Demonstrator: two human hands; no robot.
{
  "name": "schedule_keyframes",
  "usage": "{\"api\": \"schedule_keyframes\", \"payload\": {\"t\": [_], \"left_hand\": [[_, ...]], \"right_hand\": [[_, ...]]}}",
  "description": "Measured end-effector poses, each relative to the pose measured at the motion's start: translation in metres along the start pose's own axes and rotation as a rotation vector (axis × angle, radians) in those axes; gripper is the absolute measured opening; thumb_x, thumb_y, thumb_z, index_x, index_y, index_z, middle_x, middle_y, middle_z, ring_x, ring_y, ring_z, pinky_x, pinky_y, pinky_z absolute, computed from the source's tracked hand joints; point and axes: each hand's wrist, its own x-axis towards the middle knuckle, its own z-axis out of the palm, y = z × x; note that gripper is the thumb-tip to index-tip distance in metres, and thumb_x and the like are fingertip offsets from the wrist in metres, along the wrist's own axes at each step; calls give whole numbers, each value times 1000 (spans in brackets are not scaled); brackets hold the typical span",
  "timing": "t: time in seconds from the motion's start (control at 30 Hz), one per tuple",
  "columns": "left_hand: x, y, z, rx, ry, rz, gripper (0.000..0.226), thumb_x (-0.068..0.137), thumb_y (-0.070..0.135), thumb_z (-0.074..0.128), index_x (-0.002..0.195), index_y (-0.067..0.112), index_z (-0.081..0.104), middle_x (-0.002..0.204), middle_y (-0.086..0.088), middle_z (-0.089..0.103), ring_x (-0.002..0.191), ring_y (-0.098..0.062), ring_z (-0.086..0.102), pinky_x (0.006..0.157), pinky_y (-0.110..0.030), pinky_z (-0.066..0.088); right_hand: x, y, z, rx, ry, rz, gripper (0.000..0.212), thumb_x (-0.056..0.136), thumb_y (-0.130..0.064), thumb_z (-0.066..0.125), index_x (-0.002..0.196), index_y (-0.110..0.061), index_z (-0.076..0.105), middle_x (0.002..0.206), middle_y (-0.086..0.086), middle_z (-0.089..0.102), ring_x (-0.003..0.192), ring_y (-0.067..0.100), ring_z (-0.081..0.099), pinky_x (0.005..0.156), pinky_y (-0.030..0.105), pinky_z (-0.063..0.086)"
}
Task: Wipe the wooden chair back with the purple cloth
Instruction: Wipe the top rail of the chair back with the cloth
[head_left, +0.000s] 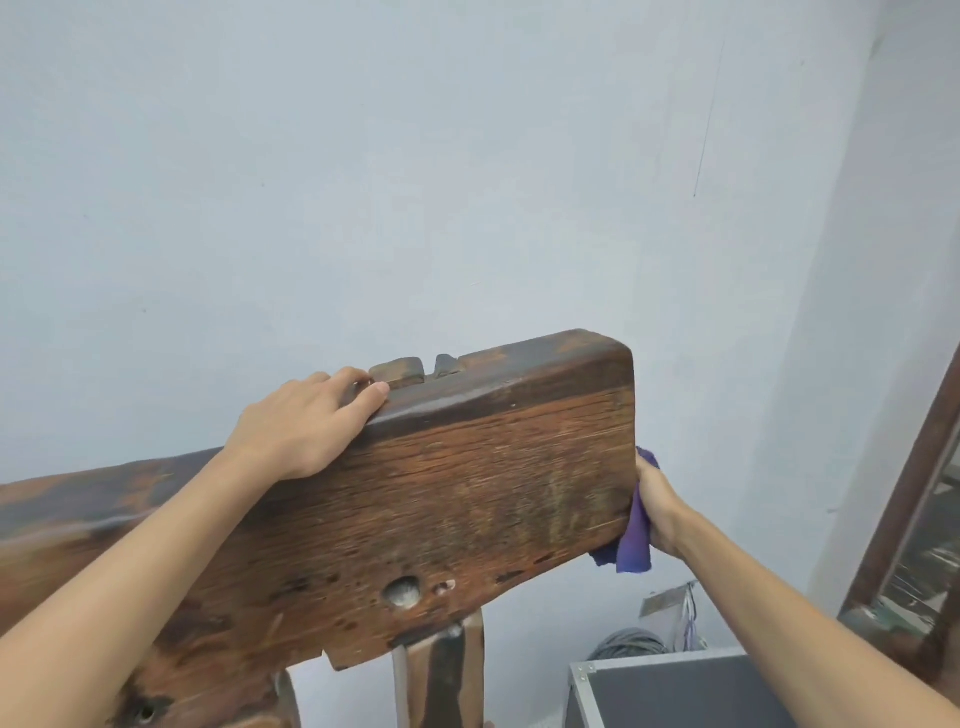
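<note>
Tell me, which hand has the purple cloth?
The right hand holds the purple cloth against the end of the wooden chair back. The left hand just rests bare on its top edge.

The cloth (635, 535) sits in the right hand (658, 506), pressed against the right end face of the chair back (467, 499). Left of that grip and higher, the left hand (306, 418) rests on the plank's top edge. Below and right of the grip stands a case (670, 691), with a framed panel (914, 540) farther right against the wall (415, 182) behind.
</note>
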Motion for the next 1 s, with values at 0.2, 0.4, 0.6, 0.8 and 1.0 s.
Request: {"api": "schedule_keyframes", "payload": {"t": [0.2, 0.4, 0.6, 0.8, 1.0], "left_hand": [[-2, 3, 0, 25, -8, 0, 67, 87, 76, 8, 135, 45, 43, 132, 0, 58, 124, -27, 51, 92, -46, 42], [-1, 1, 1, 39, -7, -2, 67, 88, 75, 7, 137, 44, 43, 131, 0, 57, 123, -26, 52, 93, -46, 43], [-3, 5, 0, 36, 9, -15, 76, 80, 79, 3, 134, 45, 44, 125, 1, 58, 120, -25, 53, 91, -46, 44], [-7, 9, -2, 16, 15, -28, 73, 81, 78, 4, 129, 44, 47, 120, 0, 59, 117, -27, 54, 91, -47, 45], [-10, 11, -5, -9, -27, -47, 70, 85, 73, 8, 133, 41, 47, 123, -3, 58, 120, -30, 53, 97, -53, 44]], "right_hand": [[-17, -102, 16, 33, -56, -244, 48, 103, -55, 45, 101, -15, 71, 101, 14, 76, 96, 28, 70, 96, 44, 51], [-32, -171, 38, -143, -97, -507, 39, 92, -65, 45, 92, -45, 77, 94, -8, 80, 88, 0, 73, 81, 29, 45], [-2, -96, 21, 185, 20, -371, 45, 100, -57, 46, 95, -22, 74, 80, 2, 79, 81, 18, 77, 67, 32, 56], [-6, -3, 21, 262, 221, -202, 28, 105, -37, 46, 86, -25, 63, 91, 0, 70, 92, 25, 62, 71, 29, 50], [-72, 28, 126, 287, 691, -278, 60, 99, -64, 41, 134, -16, 52, 129, 5, 59, 117, 29, 58, 101, 41, 44]]}}
